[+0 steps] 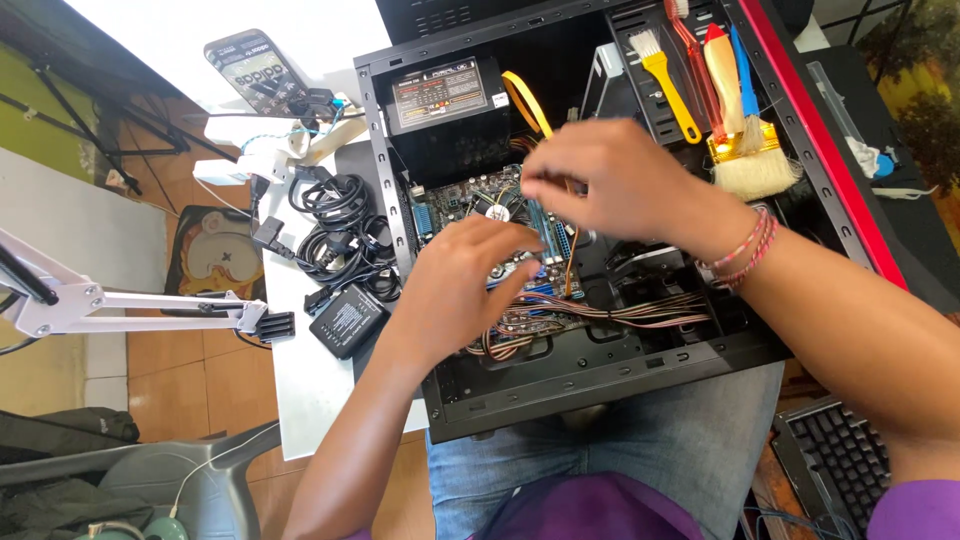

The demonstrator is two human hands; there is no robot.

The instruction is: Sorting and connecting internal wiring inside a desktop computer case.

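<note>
An open black computer case (600, 385) lies on its side across my lap and the table edge. Inside it sit a motherboard (450, 200) with a round cooler fan (497, 208) and a black power supply (445, 100). My left hand (462, 285) rests flat on the motherboard just below the fan, fingers spread, holding nothing that I can see. My right hand (610, 180) hovers over the board beside the fan, fingertips pinched together by an orange flat cable (527, 100). Whether it grips something small is hidden. A bundle of striped wires (620, 312) runs under my right wrist.
Several brushes lie on the case's upper part: a yellow one (668, 80), a wide wooden one (745, 150). Coiled black cables (340, 225) and a black power brick (347, 320) sit on the white table (310, 400). A phone (255, 65), white lamp arm (120, 305), keyboard (835, 455).
</note>
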